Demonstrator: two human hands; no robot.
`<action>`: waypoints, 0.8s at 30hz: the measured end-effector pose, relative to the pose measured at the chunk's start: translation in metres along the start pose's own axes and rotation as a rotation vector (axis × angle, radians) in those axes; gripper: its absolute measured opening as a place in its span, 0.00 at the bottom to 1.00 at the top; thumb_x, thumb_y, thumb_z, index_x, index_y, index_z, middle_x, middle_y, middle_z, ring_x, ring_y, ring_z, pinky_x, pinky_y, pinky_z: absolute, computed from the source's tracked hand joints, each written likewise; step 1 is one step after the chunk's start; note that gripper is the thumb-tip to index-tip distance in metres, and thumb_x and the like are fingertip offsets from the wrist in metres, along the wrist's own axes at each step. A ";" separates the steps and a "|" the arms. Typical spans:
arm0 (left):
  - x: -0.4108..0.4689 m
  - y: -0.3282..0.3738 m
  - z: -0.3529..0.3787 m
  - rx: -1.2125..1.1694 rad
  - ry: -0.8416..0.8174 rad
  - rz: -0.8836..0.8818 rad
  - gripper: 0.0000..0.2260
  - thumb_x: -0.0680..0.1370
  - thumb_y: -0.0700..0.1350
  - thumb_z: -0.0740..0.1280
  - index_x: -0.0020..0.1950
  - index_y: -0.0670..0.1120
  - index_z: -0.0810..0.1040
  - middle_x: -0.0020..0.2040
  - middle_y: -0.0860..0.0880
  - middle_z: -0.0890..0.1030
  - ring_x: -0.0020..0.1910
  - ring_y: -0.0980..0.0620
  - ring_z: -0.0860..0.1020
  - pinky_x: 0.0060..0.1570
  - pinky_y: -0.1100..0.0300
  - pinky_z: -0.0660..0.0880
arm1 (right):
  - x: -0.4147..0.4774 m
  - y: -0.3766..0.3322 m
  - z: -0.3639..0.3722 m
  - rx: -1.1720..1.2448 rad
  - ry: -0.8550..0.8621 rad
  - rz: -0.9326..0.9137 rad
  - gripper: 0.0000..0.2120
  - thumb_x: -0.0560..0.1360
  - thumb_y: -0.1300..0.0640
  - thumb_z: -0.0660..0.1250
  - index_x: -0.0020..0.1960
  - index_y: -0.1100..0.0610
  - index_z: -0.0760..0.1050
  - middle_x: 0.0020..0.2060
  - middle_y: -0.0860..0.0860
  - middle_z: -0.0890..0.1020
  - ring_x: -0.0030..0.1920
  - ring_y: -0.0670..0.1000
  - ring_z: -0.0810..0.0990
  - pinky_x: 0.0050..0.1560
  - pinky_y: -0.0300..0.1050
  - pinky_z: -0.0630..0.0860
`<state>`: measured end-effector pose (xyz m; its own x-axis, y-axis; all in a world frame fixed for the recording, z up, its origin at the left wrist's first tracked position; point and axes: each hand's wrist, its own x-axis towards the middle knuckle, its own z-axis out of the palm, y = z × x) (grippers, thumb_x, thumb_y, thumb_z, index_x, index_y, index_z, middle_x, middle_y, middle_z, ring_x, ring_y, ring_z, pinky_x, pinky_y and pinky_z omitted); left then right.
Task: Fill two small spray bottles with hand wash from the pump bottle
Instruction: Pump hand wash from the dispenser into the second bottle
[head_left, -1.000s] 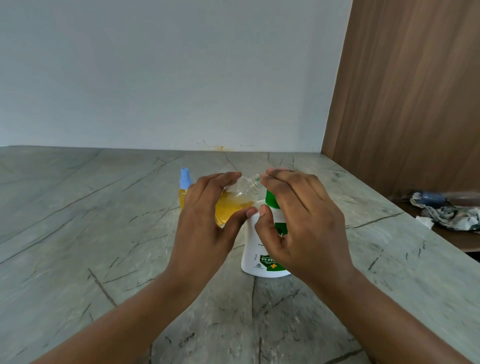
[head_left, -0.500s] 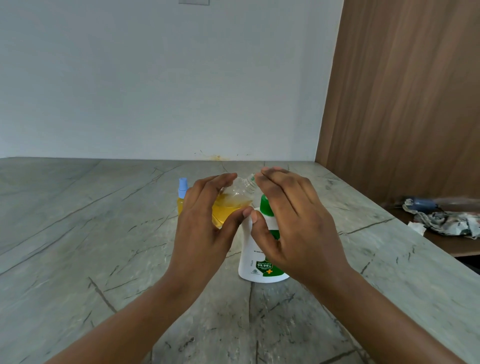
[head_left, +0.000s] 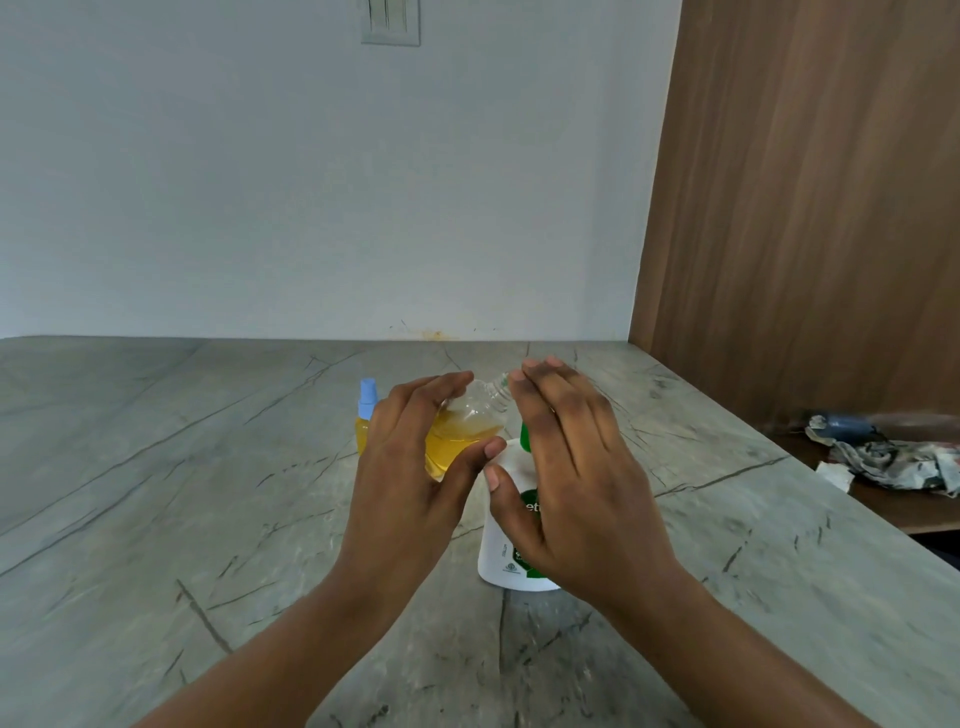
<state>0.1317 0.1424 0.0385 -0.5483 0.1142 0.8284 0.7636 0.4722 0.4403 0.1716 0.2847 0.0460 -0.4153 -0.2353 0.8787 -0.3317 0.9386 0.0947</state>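
Head view: the left hand (head_left: 410, 467) grips the open spray bottle (head_left: 465, 431), fingers curled over its far side and thumb across the near side. The bottle is lifted off the stone counter (head_left: 156, 493) and tilted. Its long axis runs from the palm toward about 1 o'clock, so the bare threaded neck ends just beside the right hand's fingertips (head_left: 537, 366). Yellow liquid fills roughly its lower half.

The right hand (head_left: 576, 478) is spread flat with straight fingers over the top of the pump bottle (head_left: 501, 545), gripping nothing. Whether the palm presses the green pump head (head_left: 524, 434) I cannot tell, because the hand hides the spout. The pump bottle stands upright on the counter at about 5 o'clock from the held bottle's neck.

The next move likely turns on bringing that neck under the hidden spout, with the right hand nearer the pump.

A second spray bottle (head_left: 366, 415), blue-capped and yellow, stands at 9 o'clock behind the left hand. A crumpled cloth (head_left: 893, 457) lies well apart at 3 o'clock.
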 end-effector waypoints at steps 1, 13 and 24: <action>0.000 0.000 0.000 0.002 -0.003 0.001 0.18 0.73 0.58 0.63 0.62 0.60 0.68 0.54 0.66 0.69 0.54 0.64 0.71 0.51 0.77 0.65 | -0.001 -0.001 0.000 0.010 0.001 0.006 0.26 0.75 0.51 0.61 0.66 0.68 0.69 0.62 0.61 0.74 0.67 0.58 0.68 0.68 0.47 0.65; -0.007 -0.007 0.003 0.033 -0.053 0.000 0.19 0.74 0.60 0.62 0.63 0.59 0.68 0.55 0.69 0.68 0.55 0.66 0.70 0.51 0.77 0.65 | -0.007 0.000 -0.001 -0.003 -0.006 0.026 0.24 0.73 0.51 0.62 0.62 0.66 0.74 0.58 0.59 0.78 0.62 0.55 0.71 0.65 0.42 0.63; 0.001 -0.003 0.000 0.007 -0.027 0.009 0.19 0.74 0.58 0.64 0.63 0.56 0.70 0.53 0.62 0.70 0.54 0.63 0.72 0.50 0.75 0.66 | 0.001 0.002 -0.008 -0.020 0.003 0.006 0.23 0.74 0.53 0.62 0.64 0.65 0.71 0.60 0.59 0.76 0.64 0.54 0.69 0.63 0.41 0.65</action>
<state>0.1292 0.1409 0.0377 -0.5503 0.1422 0.8227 0.7662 0.4774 0.4300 0.1775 0.2884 0.0507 -0.4149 -0.2287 0.8806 -0.3119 0.9450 0.0985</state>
